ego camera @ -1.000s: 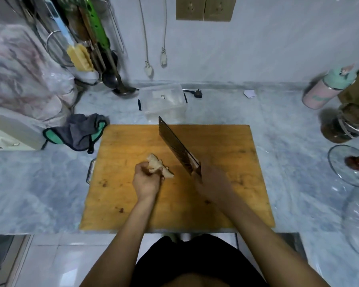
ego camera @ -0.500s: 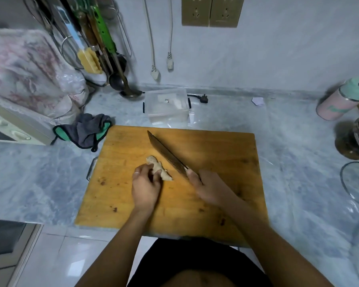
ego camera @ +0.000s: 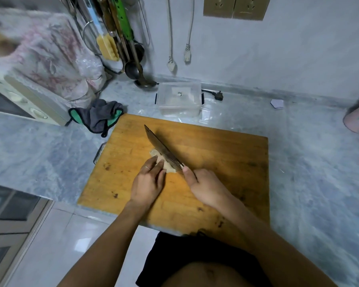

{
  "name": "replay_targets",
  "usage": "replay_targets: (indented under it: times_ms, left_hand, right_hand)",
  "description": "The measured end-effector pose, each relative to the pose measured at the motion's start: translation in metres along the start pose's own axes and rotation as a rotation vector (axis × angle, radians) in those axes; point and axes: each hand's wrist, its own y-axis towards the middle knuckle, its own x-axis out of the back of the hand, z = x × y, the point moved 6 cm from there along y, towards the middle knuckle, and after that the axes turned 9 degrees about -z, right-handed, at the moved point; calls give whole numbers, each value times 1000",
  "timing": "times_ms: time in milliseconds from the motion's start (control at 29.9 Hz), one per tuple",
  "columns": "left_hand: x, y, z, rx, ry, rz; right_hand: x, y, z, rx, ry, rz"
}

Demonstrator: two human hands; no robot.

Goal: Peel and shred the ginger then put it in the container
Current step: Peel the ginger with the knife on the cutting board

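The left hand (ego camera: 147, 183) presses the ginger (ego camera: 161, 160) onto the cutting board (ego camera: 216, 162), fingers curled over it. The right hand (ego camera: 205, 186) grips the knife (ego camera: 163, 151), blade laid against the ginger. Risk: the irregular root can roll, sending the edge toward the left fingertips (ego camera: 153, 160) just beside it. The ginger lies at 12 o'clock of the left hand. The container (ego camera: 179, 99) stands on the tabletop (ego camera: 298, 141), at 12 o'clock beyond the board.
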Motion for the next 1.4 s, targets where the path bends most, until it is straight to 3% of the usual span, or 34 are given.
replay_targets:
  times_ms: [367,635,1069,1403]
  left_hand:
    - [-3,-1,3,28,90,110]
    - [-9,1,-6,-66,72,50]
    - [-1,-4,-7,50,-16,-36]
    - [-3,-3,-10,29,-21,-81]
  right_hand:
    - [4,-5,7,50,-101,-30]
    - [0,-11,16,64,-179,-35]
    - [4,-14,21,46,-181,31]
    - [7,-13,23,29,-161,55]
